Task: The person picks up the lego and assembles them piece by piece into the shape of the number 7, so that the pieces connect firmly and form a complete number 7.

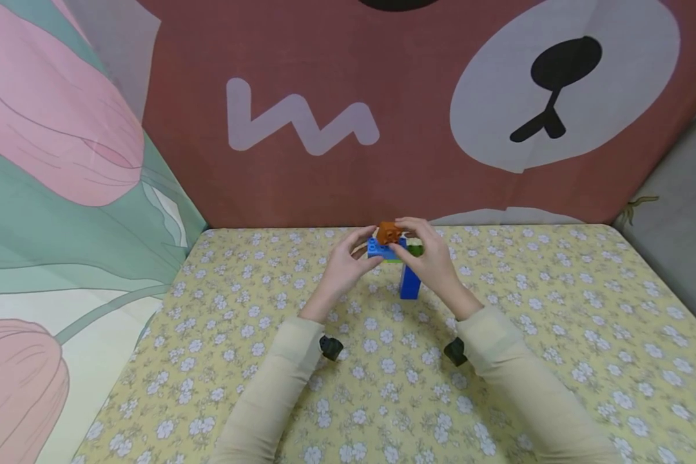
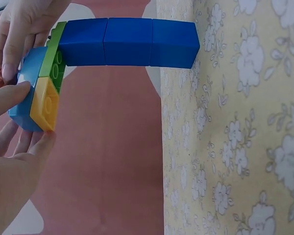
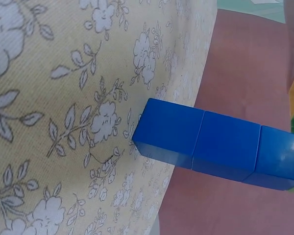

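Observation:
A tower of stacked dark blue toy bricks (image 1: 410, 282) stands on the table. Across its top lie a green brick (image 2: 53, 58), a yellow brick (image 2: 43, 104) and a light blue brick (image 1: 374, 248) over them, reaching out to the left. My left hand (image 1: 349, 254) pinches the overhanging end, thumb against the light blue brick and a fingertip at the yellow one. An orange piece with an uneven surface (image 1: 388, 232) sits over the light blue brick. My right hand (image 1: 432, 258) holds it between thumb and fingers; those fingers hide part of it.
A yellow floral cloth (image 1: 371, 386) covers the table. Behind its far edge rises a reddish-brown printed curtain (image 1: 325, 187). A flower-print curtain (image 1: 81, 258) borders the left side, and a grey one (image 1: 678, 193) the right. The tower stands close to the far edge.

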Demonstrator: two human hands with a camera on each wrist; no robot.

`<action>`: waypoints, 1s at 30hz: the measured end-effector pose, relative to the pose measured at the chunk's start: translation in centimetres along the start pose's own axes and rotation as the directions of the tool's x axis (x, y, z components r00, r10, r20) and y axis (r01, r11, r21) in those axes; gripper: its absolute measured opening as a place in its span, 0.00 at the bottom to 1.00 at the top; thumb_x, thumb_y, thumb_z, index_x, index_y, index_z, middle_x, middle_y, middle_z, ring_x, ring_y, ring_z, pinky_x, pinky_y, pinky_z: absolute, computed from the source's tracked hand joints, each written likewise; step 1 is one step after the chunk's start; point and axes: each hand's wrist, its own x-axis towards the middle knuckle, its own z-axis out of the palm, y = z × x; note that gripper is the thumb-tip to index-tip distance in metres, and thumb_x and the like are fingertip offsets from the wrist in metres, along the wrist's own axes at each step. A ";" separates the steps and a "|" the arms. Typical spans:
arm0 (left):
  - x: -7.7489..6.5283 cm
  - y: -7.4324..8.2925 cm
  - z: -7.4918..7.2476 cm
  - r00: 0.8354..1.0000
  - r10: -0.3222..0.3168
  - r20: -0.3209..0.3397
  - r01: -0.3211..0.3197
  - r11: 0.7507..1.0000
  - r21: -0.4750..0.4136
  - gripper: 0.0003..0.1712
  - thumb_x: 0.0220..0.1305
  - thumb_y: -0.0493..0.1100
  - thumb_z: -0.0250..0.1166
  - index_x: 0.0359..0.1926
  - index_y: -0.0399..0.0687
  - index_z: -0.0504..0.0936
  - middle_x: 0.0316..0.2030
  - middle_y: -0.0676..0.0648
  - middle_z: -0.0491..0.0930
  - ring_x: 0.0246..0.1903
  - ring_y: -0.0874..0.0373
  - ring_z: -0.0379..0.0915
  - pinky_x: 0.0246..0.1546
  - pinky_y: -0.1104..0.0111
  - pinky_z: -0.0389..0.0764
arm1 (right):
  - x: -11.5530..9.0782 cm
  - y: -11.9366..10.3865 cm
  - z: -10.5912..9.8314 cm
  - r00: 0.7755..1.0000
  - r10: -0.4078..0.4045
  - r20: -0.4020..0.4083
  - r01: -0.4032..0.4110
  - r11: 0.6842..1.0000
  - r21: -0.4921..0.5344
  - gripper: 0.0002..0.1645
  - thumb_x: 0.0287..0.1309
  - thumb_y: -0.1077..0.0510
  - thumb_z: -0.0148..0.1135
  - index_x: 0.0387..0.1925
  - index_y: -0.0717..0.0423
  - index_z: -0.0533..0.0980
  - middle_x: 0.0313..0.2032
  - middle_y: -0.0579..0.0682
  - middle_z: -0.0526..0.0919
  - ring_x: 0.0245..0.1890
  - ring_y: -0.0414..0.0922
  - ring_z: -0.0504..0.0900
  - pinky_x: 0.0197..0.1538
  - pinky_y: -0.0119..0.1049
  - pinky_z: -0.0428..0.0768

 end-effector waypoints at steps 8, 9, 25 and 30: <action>0.1 -0.1 0.0 1.000 -0.012 -0.020 0.012 1.000 -0.001 0.34 0.61 0.36 0.65 0.68 0.49 0.66 0.65 0.44 0.68 0.66 0.51 0.64 0.68 0.60 0.67 | 0.1 0.3 -1.2 0.966 0.259 -0.029 -0.249 0.949 0.194 0.22 0.59 0.65 0.63 0.55 0.66 0.71 0.51 0.59 0.73 0.48 0.42 0.80 0.56 0.35 0.80; 0.1 -0.2 0.0 1.000 -0.010 -0.022 0.010 1.000 0.001 0.34 0.61 0.36 0.65 0.68 0.49 0.66 0.65 0.44 0.69 0.66 0.50 0.64 0.68 0.59 0.67 | 0.1 0.5 -1.5 0.952 0.306 -0.022 -0.293 0.929 0.225 0.23 0.60 0.63 0.62 0.55 0.65 0.71 0.51 0.56 0.73 0.48 0.37 0.80 0.56 0.30 0.79; 0.2 -0.4 0.0 0.999 -0.025 -0.044 0.025 1.000 0.003 0.30 0.60 0.36 0.66 0.64 0.50 0.71 0.64 0.46 0.70 0.64 0.52 0.67 0.66 0.63 0.70 | -1.1 2.7 -4.5 0.866 0.463 0.188 -0.498 0.833 0.240 0.26 0.65 0.51 0.58 0.61 0.57 0.72 0.40 0.29 0.78 0.40 0.26 0.79 0.42 0.20 0.79; 0.3 -0.5 0.0 0.999 -0.037 -0.040 0.037 0.999 0.002 0.31 0.60 0.36 0.66 0.65 0.47 0.71 0.65 0.46 0.69 0.64 0.53 0.66 0.64 0.67 0.71 | -1.4 3.1 -4.7 0.862 0.452 0.229 -0.494 0.852 0.176 0.25 0.65 0.50 0.58 0.61 0.56 0.73 0.44 0.37 0.77 0.42 0.30 0.78 0.43 0.22 0.78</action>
